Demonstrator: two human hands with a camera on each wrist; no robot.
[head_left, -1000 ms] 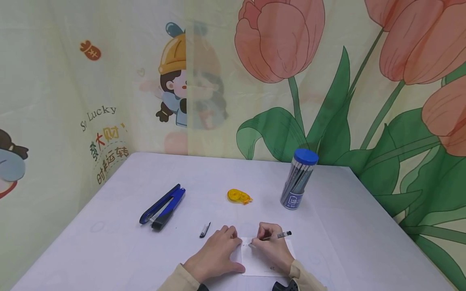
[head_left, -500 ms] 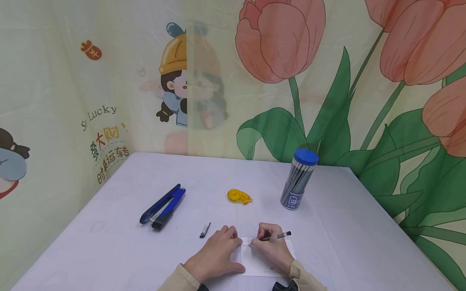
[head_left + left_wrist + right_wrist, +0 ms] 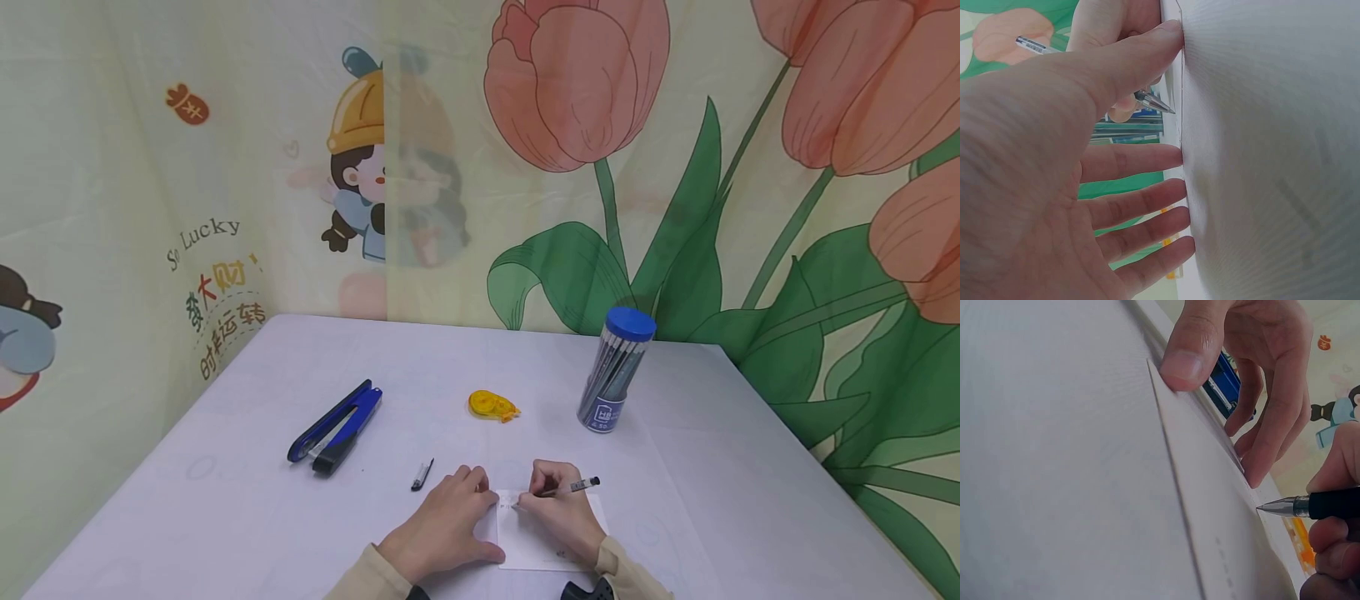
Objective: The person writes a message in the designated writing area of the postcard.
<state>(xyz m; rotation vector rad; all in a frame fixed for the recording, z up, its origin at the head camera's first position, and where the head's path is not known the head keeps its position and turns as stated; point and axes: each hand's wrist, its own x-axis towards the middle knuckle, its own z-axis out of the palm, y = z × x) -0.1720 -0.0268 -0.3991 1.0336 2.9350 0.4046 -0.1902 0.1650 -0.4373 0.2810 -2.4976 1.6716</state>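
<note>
A right hand's (image 3: 564,510) fingers are clamping together on a pen (image 3: 583,483), its tip hovering over or touching a sheet of paper (image 3: 528,542) toward the sheet's 10 o'clock corner, the views leaving contact uncertain; the pen's tail is pointing between 2 and 3 o'clock. At the sheet's 9 o'clock edge, a left hand (image 3: 444,527) is bracing with fingers apart and gripping nothing, its thumb resting at the near-left corner; the paper is lying flat on the table (image 3: 225,517) between the hands.

That edge hold is looking like the weak point: should the thumb be easing off, the sheet could be pivoting under the pen and the row of small marks going crooked; the right hand is lying across the paper's 3 o'clock half, so wet ink could be smearing if the palm were dragging over it.

Farther out, a loose pen cap (image 3: 422,474) is lying at 10 o'clock, near the left knuckles, where a careless sweep could be sending it rolling; a blue stapler (image 3: 360,417) is sitting beyond it, a yellow correction tape (image 3: 491,405) is lying at 11, and a blue-lidded pencil tub (image 3: 611,375) is standing at 1, all seemingly posing little risk.
</note>
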